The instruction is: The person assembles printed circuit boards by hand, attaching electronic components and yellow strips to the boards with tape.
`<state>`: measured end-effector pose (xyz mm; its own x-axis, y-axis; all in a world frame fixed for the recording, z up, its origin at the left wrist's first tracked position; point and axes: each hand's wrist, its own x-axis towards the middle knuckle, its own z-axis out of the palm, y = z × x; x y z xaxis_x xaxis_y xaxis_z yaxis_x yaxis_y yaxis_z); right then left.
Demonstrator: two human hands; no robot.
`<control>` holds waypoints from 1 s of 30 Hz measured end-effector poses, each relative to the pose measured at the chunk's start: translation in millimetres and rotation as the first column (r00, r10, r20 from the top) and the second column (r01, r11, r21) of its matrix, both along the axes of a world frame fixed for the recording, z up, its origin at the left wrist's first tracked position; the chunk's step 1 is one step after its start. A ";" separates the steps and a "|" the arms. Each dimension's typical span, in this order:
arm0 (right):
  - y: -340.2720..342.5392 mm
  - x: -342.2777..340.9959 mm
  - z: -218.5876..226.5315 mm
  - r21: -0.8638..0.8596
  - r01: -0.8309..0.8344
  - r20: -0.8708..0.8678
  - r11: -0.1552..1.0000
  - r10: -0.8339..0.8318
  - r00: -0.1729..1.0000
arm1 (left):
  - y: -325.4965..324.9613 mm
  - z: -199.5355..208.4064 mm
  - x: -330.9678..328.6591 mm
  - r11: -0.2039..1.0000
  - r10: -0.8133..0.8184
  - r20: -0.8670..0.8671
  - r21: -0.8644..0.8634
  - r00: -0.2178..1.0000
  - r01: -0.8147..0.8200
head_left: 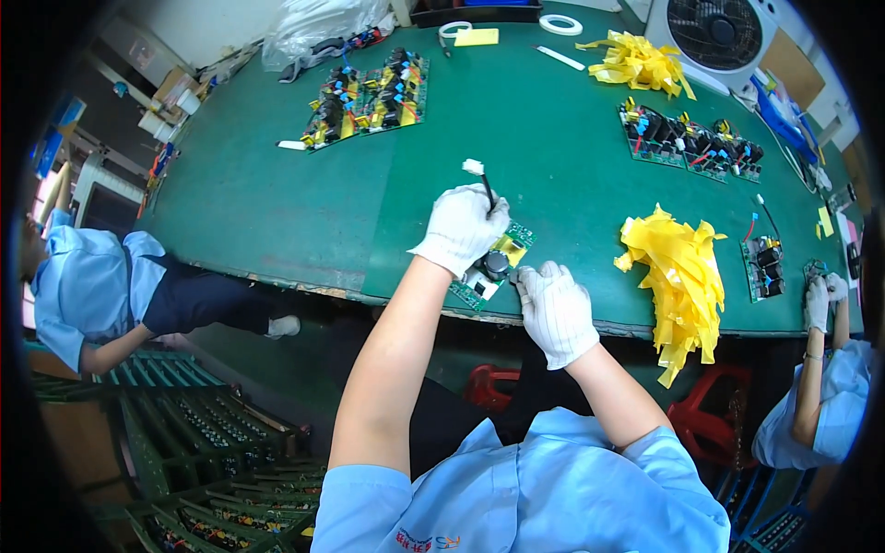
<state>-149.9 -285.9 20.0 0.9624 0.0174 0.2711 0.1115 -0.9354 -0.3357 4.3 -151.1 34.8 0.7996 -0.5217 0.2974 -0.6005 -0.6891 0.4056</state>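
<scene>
Both my hands wear white knitted gloves. A green circuit board point(475, 288) with a round black coil point(496, 265) and yellow-wrapped parts lies near the table's front edge between them. My left hand point(464, 224) is closed over its far left side, around a short black cable point(488, 188). A white plug point(474, 167) on the cable's end sticks up beyond the fingers. Just right of the board, my right hand point(560, 311) has its fingers curled, thumb and fingertips close together at the board's edge. Whatever those fingertips may hold cannot be made out.
Yellow tape strips point(678, 276) lie heaped to the right, some hanging over the edge; another yellow heap point(636, 64) is behind. Assembled boards point(369, 100) stand far left, more boards point(691, 143) far right. A fan point(714, 32) stands behind. A co-worker's gloved hands point(820, 297) are at right.
</scene>
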 end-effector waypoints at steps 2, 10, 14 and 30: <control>-1.3 3.8 3.6 0.007 0.011 0.004 1.000 -0.011 1.000 | -6.2 -2.7 8.1 0.999 -0.025 0.046 0.030 0.999 0.023; 11.7 7.5 -7.1 0.122 -0.082 0.098 0.989 0.070 0.993 | 19.2 27.5 -12.4 0.975 0.042 -0.007 0.220 0.999 -0.039; -13.1 -15.1 -23.0 0.072 -0.021 0.222 0.997 0.005 0.975 | -21.5 16.4 -19.0 0.997 -0.075 -0.007 0.020 0.997 0.075; 6.4 -6.9 30.5 0.023 -0.064 0.062 0.998 0.063 0.996 | -6.0 1.3 -9.4 0.995 0.100 0.002 -0.030 0.995 -0.100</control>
<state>-156.8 -279.5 50.5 0.9412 0.0704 0.3303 0.1912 -0.9172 -0.3494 -5.2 -157.1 36.0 0.8460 -0.4302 0.3150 -0.5310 -0.7331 0.4249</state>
